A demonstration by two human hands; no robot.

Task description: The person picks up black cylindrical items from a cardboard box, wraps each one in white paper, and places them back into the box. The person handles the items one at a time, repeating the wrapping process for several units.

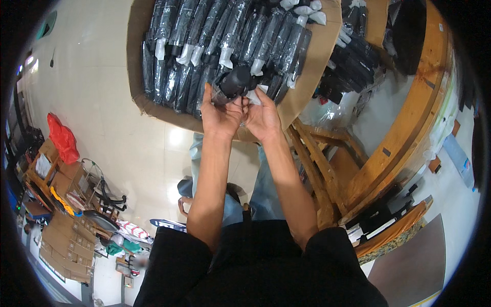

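Between my two hands is a black cylindrical item (236, 81) in clear plastic, its rounded end tilted up toward me. My left hand (219, 115) cups it from the left, thumb up along the wrap. My right hand (264, 117) is at its right side, the thumb by a white piece of wrapping (254, 96); its curled fingertips meet those of my left hand. Both hands are over the near side of a large cardboard box (168, 119). Inside lie rows of similar black plastic-wrapped items (215, 28), several with white ends. The held item's underside is hidden.
To the right stand a wooden frame (399, 146) and another pile of black wrapped items (351, 61). A red plastic bag (63, 138) and stacked cardboard boxes (67, 245) are at the left. Another person's hand (184, 205) shows beyond my left forearm, near the pale tiled floor (149, 153).
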